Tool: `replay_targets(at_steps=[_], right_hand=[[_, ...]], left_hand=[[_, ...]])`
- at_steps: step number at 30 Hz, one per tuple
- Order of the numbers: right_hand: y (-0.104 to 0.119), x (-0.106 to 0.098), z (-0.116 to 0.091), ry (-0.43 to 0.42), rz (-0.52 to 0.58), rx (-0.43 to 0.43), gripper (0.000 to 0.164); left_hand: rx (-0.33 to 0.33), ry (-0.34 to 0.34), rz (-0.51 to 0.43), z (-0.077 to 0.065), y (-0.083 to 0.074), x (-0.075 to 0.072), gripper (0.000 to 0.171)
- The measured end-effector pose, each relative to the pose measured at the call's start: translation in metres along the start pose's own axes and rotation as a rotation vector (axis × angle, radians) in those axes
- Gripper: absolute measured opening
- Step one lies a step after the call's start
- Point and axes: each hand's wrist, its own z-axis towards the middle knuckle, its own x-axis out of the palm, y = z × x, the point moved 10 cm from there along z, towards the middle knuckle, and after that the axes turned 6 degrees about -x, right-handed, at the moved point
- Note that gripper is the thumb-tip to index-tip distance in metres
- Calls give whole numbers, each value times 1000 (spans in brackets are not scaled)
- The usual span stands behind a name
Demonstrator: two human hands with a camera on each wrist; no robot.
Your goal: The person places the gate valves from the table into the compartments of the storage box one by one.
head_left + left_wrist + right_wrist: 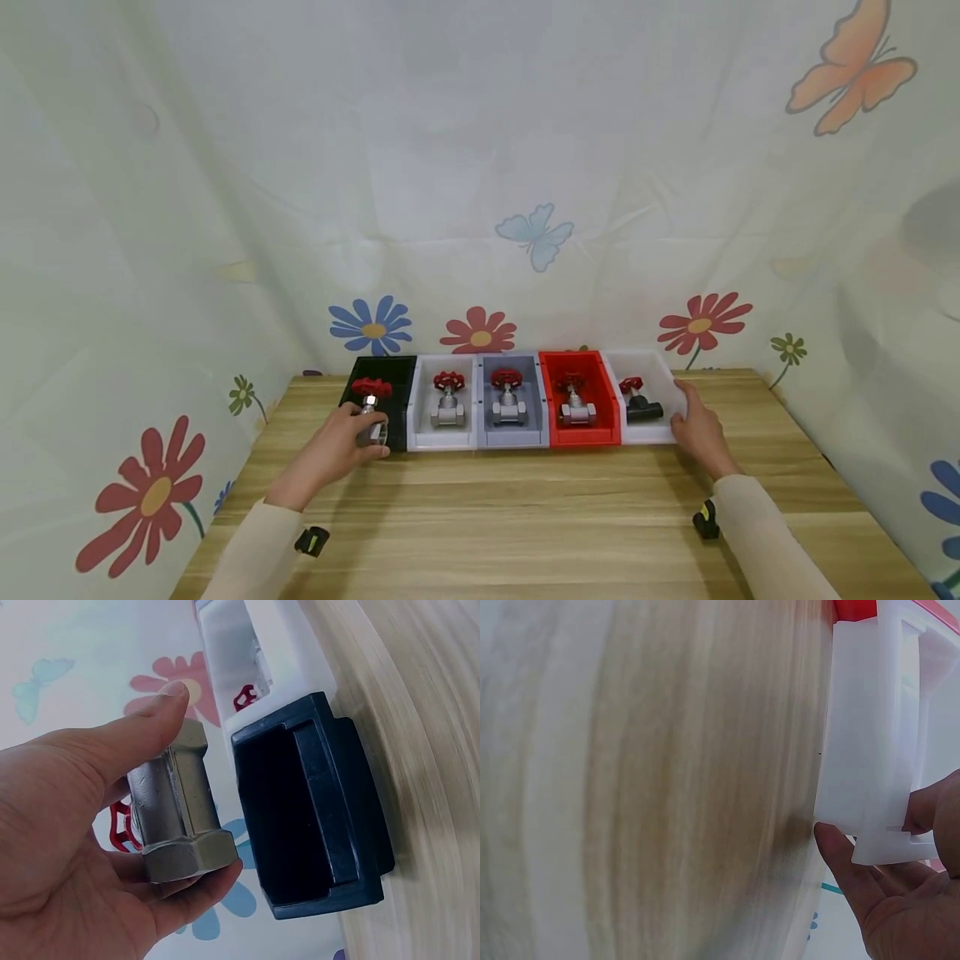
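Observation:
A metal gate valve (180, 802) with a red handwheel is gripped across its body by my left hand (339, 443), thumb on one hexagonal end and fingers on the other. The hand holds it above the black bin (386, 367) at the row's left end; in the left wrist view that bin's inside looks dark and bare. At the opposite end, my right hand (703, 427) pinches the outer side wall of a white bin (855, 727), thumb inside and fingers outside. In that bin lies a black valve (643, 408) with a red handle.
Between the end bins stand a white bin (443, 445), a grey bin (513, 438) and a red bin (587, 437), each holding a metal valve with a red handwheel. All stand side by side on a wooden table (495, 517), before a flower-printed curtain (480, 167).

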Motion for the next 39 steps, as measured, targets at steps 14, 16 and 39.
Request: replay_targets(at_steps=[14, 16, 39], right_hand=[[3, 0, 0, 4, 5, -22, 61], [3, 0, 1, -1, 6, -26, 61], [4, -3, 1, -18, -15, -47, 59]], left_hand=[[-34, 36, -19, 23, 13, 7, 54], [-38, 43, -18, 24, 15, 8, 55], [-14, 74, -40, 56, 25, 19, 59]])
